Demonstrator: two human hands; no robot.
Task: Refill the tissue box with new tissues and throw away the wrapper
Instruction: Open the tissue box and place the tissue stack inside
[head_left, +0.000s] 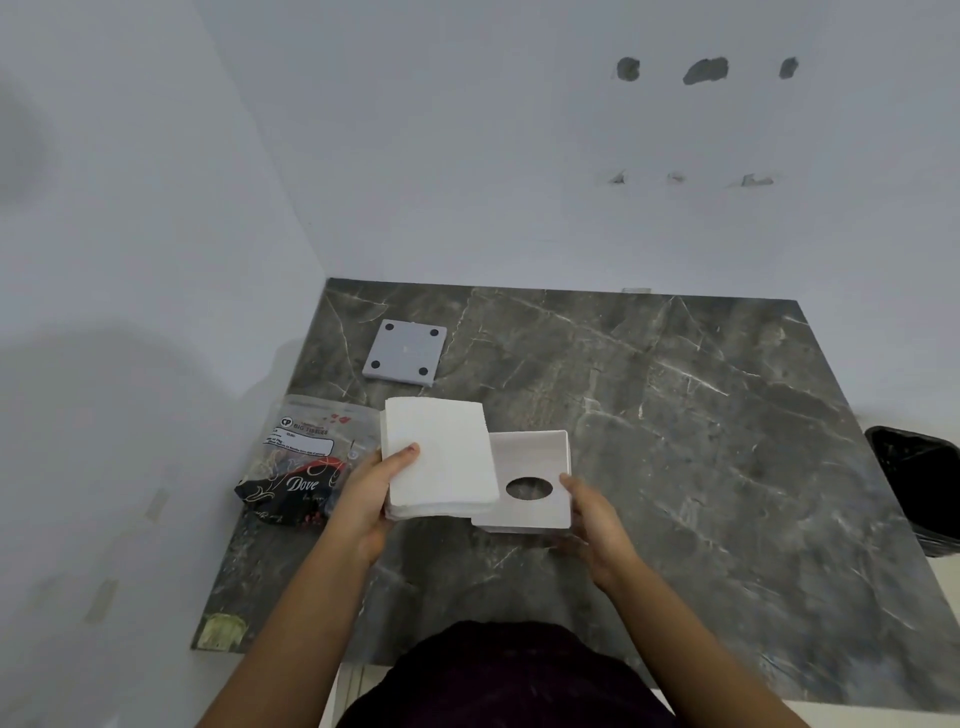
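White walls meet in a corner behind a dark, veined marble tabletop (675, 415), and the task's things sit near its left edge, toward the front. A stack of new tissues (439, 457), bare of any wrapping, is held just above and to the left of the tissue box (530, 480), overlapping the box's left side. The left hand (366, 499) grips the stack from its left edge, thumb on top and fingers beneath. The stack looks light and soft, a loose pile of thin sheets, so it will likely sag or fan apart unless supported from below and pinched across its full thickness.

The box is white and seems a stiff, light shell; its face with the oval opening is toward the camera. The right hand (592, 525) steadies it at the right front corner, fingers curled loosely against the side.

Just left of the stack lies the wrapper (296, 467), crumpled film at the tabletop's left edge, light and slippery by the look of it. Farther back, near the rear left corner, rests a grey square panel with four dark pads (406, 352), probably the box's base. Off the right edge stands a black-lined bin (919, 483).
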